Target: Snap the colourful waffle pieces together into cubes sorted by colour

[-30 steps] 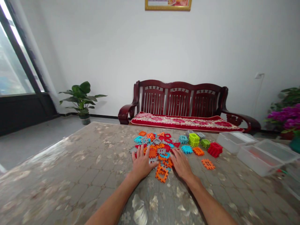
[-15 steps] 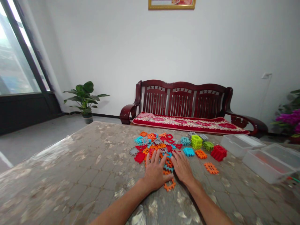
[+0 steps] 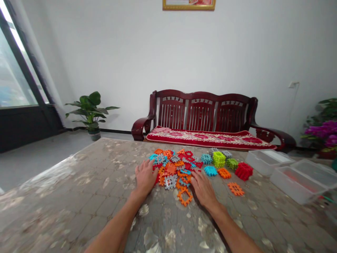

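A heap of flat interlocking plastic tiles in orange, red, blue and grey lies on the patterned table. My left hand rests flat at the heap's left edge, fingers spread, palm down. My right hand lies flat at the heap's right front edge, fingers stretched toward the tiles. An orange tile sits between my two hands. Built cubes stand behind: a lime-green one, a red one, a darker green one.
Two clear plastic boxes stand at the table's right. A loose orange tile lies right of my right hand. A dark wooden bench with a red cushion stands behind the table, a potted plant on the floor at left.
My left hand has slid left from the front middle of the heap to its left edge. The tiles have shifted slightly. The right hand has stayed in place.
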{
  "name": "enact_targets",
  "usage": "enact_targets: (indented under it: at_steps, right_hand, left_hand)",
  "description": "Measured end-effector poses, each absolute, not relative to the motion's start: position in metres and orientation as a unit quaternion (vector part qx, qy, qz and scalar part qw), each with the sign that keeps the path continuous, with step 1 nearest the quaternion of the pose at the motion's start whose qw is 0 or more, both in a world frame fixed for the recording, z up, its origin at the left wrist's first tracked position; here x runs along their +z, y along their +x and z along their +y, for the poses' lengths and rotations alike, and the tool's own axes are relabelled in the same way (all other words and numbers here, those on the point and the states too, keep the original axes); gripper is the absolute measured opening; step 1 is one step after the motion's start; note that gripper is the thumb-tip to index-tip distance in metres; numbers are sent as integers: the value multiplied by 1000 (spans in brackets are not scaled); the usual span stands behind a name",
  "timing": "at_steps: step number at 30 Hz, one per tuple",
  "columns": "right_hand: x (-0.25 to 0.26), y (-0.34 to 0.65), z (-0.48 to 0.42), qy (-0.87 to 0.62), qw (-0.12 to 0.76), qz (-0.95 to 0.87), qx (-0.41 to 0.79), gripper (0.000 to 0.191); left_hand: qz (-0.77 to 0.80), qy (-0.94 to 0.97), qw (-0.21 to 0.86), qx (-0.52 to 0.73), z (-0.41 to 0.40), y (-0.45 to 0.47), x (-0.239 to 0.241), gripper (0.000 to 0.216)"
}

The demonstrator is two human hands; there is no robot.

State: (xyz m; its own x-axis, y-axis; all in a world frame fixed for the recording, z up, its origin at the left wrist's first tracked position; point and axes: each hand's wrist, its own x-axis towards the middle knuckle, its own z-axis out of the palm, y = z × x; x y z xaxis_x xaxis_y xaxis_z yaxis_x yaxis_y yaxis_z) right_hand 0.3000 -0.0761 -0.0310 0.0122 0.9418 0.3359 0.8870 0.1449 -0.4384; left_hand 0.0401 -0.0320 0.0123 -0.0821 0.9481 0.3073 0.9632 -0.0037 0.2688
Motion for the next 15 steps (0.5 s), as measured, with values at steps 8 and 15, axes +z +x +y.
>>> enact_targets:
  at_steps: [8, 15]
  right_hand:
    - [-29, 302, -82, -625, 321, -711, 35, 45]
    - [-16, 298, -91, -586, 301, -751, 55, 62]
  left_hand:
    - [-734, -659, -11, -167, -18, 10, -4, 47]
    - [-721, -669, -17, -177, -14, 9, -7, 41]
